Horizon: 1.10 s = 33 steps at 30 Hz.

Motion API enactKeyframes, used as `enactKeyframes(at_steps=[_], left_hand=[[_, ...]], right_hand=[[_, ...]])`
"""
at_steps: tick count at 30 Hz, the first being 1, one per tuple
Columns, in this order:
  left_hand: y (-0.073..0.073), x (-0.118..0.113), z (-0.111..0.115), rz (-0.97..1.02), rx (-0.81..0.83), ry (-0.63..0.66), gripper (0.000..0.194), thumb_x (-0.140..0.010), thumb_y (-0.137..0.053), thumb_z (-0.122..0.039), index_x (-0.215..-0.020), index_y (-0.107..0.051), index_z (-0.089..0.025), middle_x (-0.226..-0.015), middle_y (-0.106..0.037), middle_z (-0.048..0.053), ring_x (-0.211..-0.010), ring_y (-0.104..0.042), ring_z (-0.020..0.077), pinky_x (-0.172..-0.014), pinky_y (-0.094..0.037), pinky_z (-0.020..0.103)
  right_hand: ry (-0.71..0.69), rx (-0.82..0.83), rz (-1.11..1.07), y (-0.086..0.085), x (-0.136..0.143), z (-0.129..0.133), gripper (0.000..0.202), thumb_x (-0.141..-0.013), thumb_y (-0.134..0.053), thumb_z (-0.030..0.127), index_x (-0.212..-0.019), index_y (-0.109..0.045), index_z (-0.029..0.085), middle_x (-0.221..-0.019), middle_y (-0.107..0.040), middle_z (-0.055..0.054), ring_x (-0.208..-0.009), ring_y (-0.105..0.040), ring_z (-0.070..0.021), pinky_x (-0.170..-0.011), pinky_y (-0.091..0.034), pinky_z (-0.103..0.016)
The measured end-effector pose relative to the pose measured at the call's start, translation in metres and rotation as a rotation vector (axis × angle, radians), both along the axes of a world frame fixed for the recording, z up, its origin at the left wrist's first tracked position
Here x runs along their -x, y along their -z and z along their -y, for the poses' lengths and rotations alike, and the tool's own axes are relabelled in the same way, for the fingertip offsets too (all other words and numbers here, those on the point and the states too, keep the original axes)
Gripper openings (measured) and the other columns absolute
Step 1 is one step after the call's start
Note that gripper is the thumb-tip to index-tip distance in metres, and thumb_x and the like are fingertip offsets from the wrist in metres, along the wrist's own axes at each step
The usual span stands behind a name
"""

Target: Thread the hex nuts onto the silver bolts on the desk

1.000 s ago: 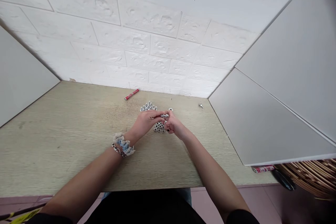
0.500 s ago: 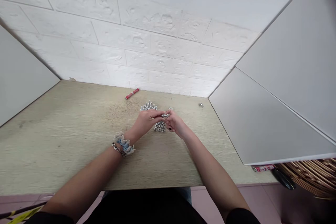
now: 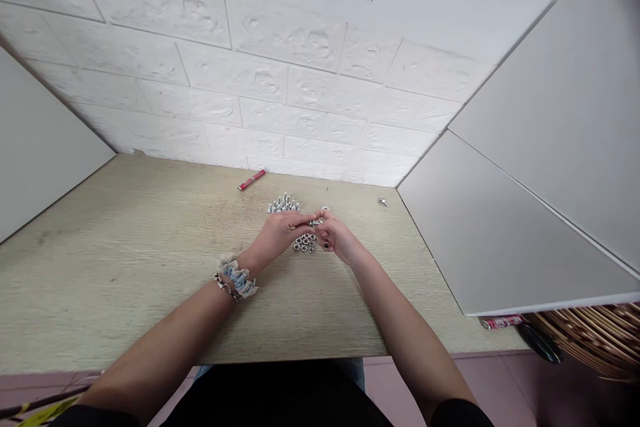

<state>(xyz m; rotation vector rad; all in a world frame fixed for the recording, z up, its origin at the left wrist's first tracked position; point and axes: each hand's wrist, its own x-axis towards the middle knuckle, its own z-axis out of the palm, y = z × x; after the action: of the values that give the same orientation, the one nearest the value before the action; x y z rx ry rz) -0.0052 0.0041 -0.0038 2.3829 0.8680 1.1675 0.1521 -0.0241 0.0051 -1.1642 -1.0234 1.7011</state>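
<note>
1. Left edge of the frame, a smooth white flat panel [image 3: 40, 147] rises beside the pale wood-grain tabletop [image 3: 150, 267]; probably a side screen for the work area.
2. Left of centre, a frilly blue-and-white fabric scrunchie [image 3: 239, 278] and a silver metal chain bracelet [image 3: 226, 287] sit round the left wrist, off the fingers.
3. Above those, a slim red cylindrical tube [image 3: 251, 179] lies slanted near the wall, likely parked out of the way.
4. Centre, left hand [image 3: 280, 228]: thumb and fingers narrowed to a pinch on the left end of a small silver metal fastener [image 3: 316, 222]. Probably the steadying side; can't tell for sure.
5. Just behind it, a cluster of silver metal bolts [image 3: 283, 204], shanks up, presumably stood on their heads for easy picking.
6. Below the fingers, silver metal hex nuts [image 3: 305, 243] lie flat in rough rows, bolts and nuts apart, likely sorted for reach.
7. Fastener is mid-frame between both hands, roughly level, mostly covered; can't tell whether a nut is on it.
8. Right of it, right hand [image 3: 337, 238]: fingers curled in, narrowed on the fastener's right end, seemingly for small finger work.
9. Further right, one small silver metal piece [image 3: 383, 201] lies alone near the grey-white panel [image 3: 525, 213]; reason unclear.
10. Lower right, a red printed tube [image 3: 503, 322] and brown woven basket [image 3: 590, 337], both well apart from the hands.
</note>
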Motion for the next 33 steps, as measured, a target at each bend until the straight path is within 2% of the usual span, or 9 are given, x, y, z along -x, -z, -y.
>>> enactKeyframes(at_steps=[8, 11, 14, 16, 18, 21, 24, 30, 33], left_hand=[[-0.002, 0.001, 0.0, -0.001, 0.008, -0.054, 0.022, -0.076, -0.058, -0.035, -0.089, -0.068, -0.021, -0.081, -0.07, 0.001, -0.069, -0.064, 0.0129, -0.063, -0.047, 0.021], [-0.002, 0.001, 0.0, -0.008, -0.002, -0.035, 0.021, -0.077, -0.057, -0.034, -0.09, -0.068, -0.022, -0.083, -0.07, 0.0, -0.071, -0.064, 0.0123, -0.064, -0.048, 0.02], [0.0, 0.001, 0.0, -0.015, -0.025, -0.014, 0.021, -0.078, -0.056, -0.034, -0.092, -0.067, -0.024, -0.083, -0.07, -0.001, -0.071, -0.064, 0.0117, -0.063, -0.047, 0.02], [0.002, 0.001, -0.001, -0.016, -0.036, -0.003, 0.022, -0.079, -0.055, -0.035, -0.094, -0.067, -0.025, -0.083, -0.07, -0.001, -0.07, -0.063, 0.0113, -0.062, -0.047, 0.019], [0.003, 0.001, -0.001, -0.019, -0.038, 0.003, 0.023, -0.079, -0.054, -0.036, -0.096, -0.066, -0.025, -0.083, -0.07, -0.001, -0.07, -0.063, 0.0112, -0.062, -0.047, 0.019], [0.004, 0.0, -0.002, -0.026, -0.034, -0.021, 0.023, -0.079, -0.054, -0.037, -0.093, -0.067, -0.024, -0.08, -0.07, 0.0, -0.068, -0.063, 0.012, -0.062, -0.047, 0.02], [0.003, 0.0, -0.002, -0.033, -0.017, -0.048, 0.023, -0.078, -0.055, -0.037, -0.091, -0.068, -0.023, -0.079, -0.07, 0.001, -0.068, -0.063, 0.013, -0.062, -0.047, 0.021], [-0.002, 0.002, -0.002, -0.022, 0.065, -0.081, 0.022, -0.077, -0.055, -0.038, -0.089, -0.068, -0.025, -0.083, -0.07, 0.0, -0.072, -0.064, 0.014, -0.066, -0.048, 0.022], [-0.002, 0.001, -0.001, -0.022, 0.086, -0.077, 0.022, -0.076, -0.057, -0.038, -0.088, -0.068, -0.024, -0.081, -0.07, 0.0, -0.07, -0.063, 0.0137, -0.063, -0.047, 0.022]], right_hand=[[0.048, 0.066, 0.211, 0.006, 0.001, -0.002, 0.047, -0.075, -0.034, 0.064, -0.058, -0.032, 0.02, -0.043, -0.023, 0.007, -0.036, -0.02, -0.0051, -0.036, -0.01, -0.019], [0.033, 0.031, 0.198, 0.003, 0.001, 0.0, 0.038, -0.075, -0.043, 0.053, -0.058, -0.034, 0.019, -0.044, -0.025, 0.007, -0.037, -0.021, -0.005, -0.037, -0.011, -0.019], [0.034, 0.028, 0.119, -0.002, 0.001, 0.001, 0.019, -0.068, -0.051, 0.033, -0.074, -0.038, 0.022, -0.052, -0.034, 0.008, -0.04, -0.024, -0.005, -0.037, -0.01, -0.018], [0.039, 0.043, 0.085, -0.003, 0.001, 0.001, 0.022, -0.066, -0.05, 0.031, -0.083, -0.037, 0.024, -0.058, -0.039, 0.008, -0.041, -0.025, -0.0049, -0.037, -0.01, -0.017], [0.037, 0.085, 0.09, -0.003, 0.001, 0.0, 0.021, -0.071, -0.044, 0.041, -0.082, -0.039, 0.023, -0.06, -0.041, 0.007, -0.041, -0.025, -0.0049, -0.037, -0.009, -0.017], [0.003, 0.158, 0.184, 0.003, 0.001, -0.003, 0.046, -0.077, -0.026, 0.062, -0.064, -0.039, 0.019, -0.052, -0.036, 0.004, -0.039, -0.024, -0.005, -0.036, -0.008, -0.018], [-0.019, 0.119, 0.227, 0.008, 0.001, -0.003, 0.054, -0.075, -0.027, 0.068, -0.053, -0.031, 0.019, -0.045, -0.027, 0.005, -0.038, -0.022, -0.0048, -0.036, -0.009, -0.02], [0.049, 0.025, 0.066, 0.001, 0.002, 0.0, 0.026, -0.071, -0.051, 0.044, -0.072, -0.041, 0.02, -0.057, -0.039, 0.005, -0.045, -0.032, -0.0053, -0.037, -0.016, -0.017], [0.096, -0.009, -0.005, -0.003, 0.003, 0.0, 0.027, -0.062, -0.058, 0.031, -0.078, -0.038, 0.023, -0.059, -0.039, 0.008, -0.047, -0.036, -0.0054, -0.038, -0.019, -0.016]])
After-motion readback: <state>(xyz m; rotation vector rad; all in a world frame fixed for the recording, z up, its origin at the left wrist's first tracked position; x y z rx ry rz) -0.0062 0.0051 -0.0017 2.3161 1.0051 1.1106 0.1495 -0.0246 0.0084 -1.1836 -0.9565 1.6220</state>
